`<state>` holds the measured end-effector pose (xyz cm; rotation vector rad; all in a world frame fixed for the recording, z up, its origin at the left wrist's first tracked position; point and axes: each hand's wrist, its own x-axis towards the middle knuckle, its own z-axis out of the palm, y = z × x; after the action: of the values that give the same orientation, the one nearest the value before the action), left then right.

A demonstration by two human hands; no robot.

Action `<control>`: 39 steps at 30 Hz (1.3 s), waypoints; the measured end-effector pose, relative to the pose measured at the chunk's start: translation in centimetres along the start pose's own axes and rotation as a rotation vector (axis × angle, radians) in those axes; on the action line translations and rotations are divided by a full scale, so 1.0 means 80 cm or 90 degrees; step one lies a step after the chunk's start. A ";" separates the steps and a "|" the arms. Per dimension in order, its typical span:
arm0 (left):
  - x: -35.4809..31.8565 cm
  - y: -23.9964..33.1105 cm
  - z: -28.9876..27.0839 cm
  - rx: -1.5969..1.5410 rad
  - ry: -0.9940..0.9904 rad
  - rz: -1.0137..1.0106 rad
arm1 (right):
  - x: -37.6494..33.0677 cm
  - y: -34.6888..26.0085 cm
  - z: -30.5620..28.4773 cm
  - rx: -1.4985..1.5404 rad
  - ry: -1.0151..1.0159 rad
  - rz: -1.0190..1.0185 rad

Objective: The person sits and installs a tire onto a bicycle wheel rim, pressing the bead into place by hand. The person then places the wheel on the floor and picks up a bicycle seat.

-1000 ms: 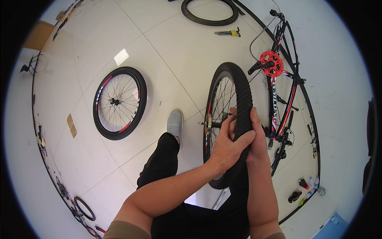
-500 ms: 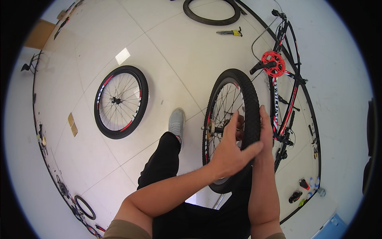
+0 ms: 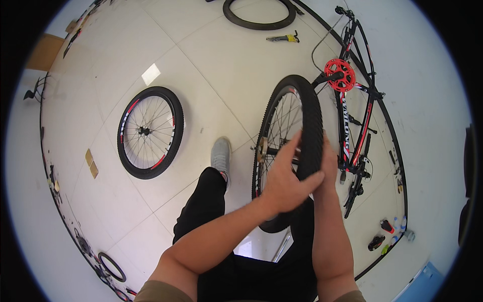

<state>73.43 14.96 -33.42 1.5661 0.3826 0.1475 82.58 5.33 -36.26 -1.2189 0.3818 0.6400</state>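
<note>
A bicycle wheel (image 3: 313, 118) with a knobby black tyre stands upright in front of me, its spokes and hub turned to the left. My left hand (image 3: 289, 178) is wrapped over the tyre from the left, thumb across the tread and fingers reaching to the rim side. On the tyre's right side my right hand (image 3: 328, 160) presses against it, its fingers partly hidden behind the rubber. A round tan part (image 3: 262, 149) sits at the hub's left end. The wheel's lower edge lies close to my legs.
A second wheel (image 3: 177, 123) lies flat on the tiled floor at the left. Against the right wall rests a black and red bicycle frame (image 3: 344, 121) with a red chainring (image 3: 340, 75). A loose tyre (image 3: 259, 24) and a yellow-handled tool (image 3: 291, 38) lie at the far side. Bottles (image 3: 396, 224) stand right.
The held wheel and both hands have shifted slightly up and left in the picture. The view has moved a little too. Both hands keep their hold on the tyre.
</note>
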 end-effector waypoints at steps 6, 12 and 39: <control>0.041 -0.015 -0.044 -0.359 0.103 -0.123 | -0.026 0.028 0.026 0.061 -0.022 -0.086; 0.039 -0.015 -0.046 -0.352 0.090 -0.094 | -0.046 0.018 0.038 0.004 -0.110 -0.175; 0.060 -0.007 -0.100 -0.346 0.043 -0.055 | -0.086 0.099 0.077 -0.258 -0.208 -0.378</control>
<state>75.22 24.11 -34.37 1.0100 0.4219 0.2174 71.89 11.06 -36.12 -1.4906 -0.3964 0.3922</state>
